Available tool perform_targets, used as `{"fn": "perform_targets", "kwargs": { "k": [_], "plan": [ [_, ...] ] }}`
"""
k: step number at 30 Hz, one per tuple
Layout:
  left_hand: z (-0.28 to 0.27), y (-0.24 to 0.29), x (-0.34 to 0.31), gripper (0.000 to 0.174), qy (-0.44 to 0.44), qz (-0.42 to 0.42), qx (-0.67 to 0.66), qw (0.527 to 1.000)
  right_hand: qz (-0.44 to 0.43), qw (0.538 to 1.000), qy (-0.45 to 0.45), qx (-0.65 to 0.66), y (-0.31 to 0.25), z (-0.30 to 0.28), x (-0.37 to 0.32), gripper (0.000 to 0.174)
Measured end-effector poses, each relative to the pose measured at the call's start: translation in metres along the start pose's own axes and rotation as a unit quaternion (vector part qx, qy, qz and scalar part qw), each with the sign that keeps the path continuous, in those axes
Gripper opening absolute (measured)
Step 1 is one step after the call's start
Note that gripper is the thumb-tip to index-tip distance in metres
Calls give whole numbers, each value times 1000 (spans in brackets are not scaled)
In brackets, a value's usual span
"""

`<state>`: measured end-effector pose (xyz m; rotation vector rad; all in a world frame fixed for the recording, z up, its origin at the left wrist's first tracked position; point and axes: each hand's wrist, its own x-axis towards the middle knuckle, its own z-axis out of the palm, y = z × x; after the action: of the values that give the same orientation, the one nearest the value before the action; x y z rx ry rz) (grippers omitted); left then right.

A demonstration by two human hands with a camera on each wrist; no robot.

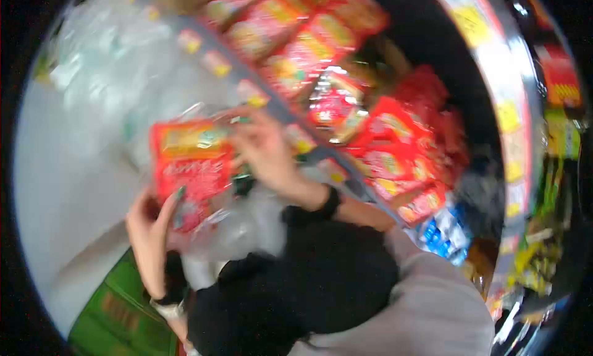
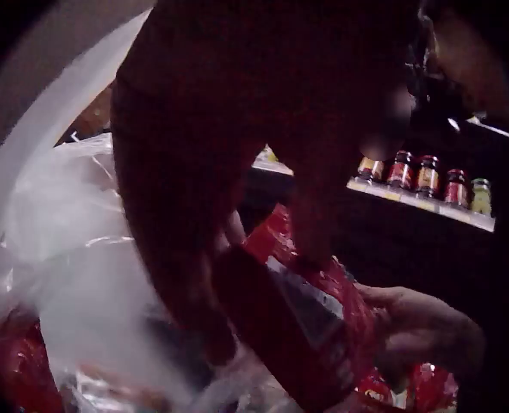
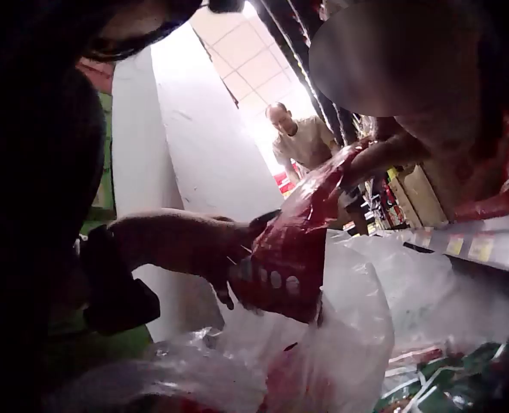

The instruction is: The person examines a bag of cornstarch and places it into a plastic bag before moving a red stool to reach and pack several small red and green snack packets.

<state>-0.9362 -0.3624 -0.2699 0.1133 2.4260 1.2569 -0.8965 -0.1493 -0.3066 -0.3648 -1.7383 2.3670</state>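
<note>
A red packet with a yellow band (image 1: 193,164) is held over clear plastic bags (image 1: 238,229). The left hand (image 1: 151,235) grips its lower left side, thumb on the front. At its upper right edge the right hand (image 1: 267,152) pinches the packet with its fingertips. In the right wrist view the red packet (image 3: 293,254) is tilted between the left hand (image 3: 181,249) at its lower end and the right hand (image 3: 388,159) at its top. The left wrist view is dark; the packet (image 2: 280,327) shows there with the right hand (image 2: 427,331) beside it.
Red packets (image 1: 309,53) fill the shelf behind a strip of price tags (image 1: 216,64). White plastic bags (image 1: 123,65) lie at the upper left, green crates (image 1: 133,300) at the lower left. Jars (image 2: 428,175) line another shelf. A person (image 3: 302,142) stands in the background.
</note>
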Motion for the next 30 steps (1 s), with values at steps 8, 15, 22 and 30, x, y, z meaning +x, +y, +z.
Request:
{"fn": "perform_targets", "kwargs": {
  "k": [8,15,22,30],
  "plan": [
    [-3,5,-9,8,123,46,-112,985,103,994,-39,25,-3,0,8,41],
    [18,7,-37,12,160,540,269,781,309,834,-273,367,-5,9,7,58],
    [41,-6,-30,9,93,596,316,732,192,963,-157,104,-1,13,4,52],
    [26,-4,-30,6,205,537,341,744,80,990,-104,43,-25,-8,7,63]
  ]
}}
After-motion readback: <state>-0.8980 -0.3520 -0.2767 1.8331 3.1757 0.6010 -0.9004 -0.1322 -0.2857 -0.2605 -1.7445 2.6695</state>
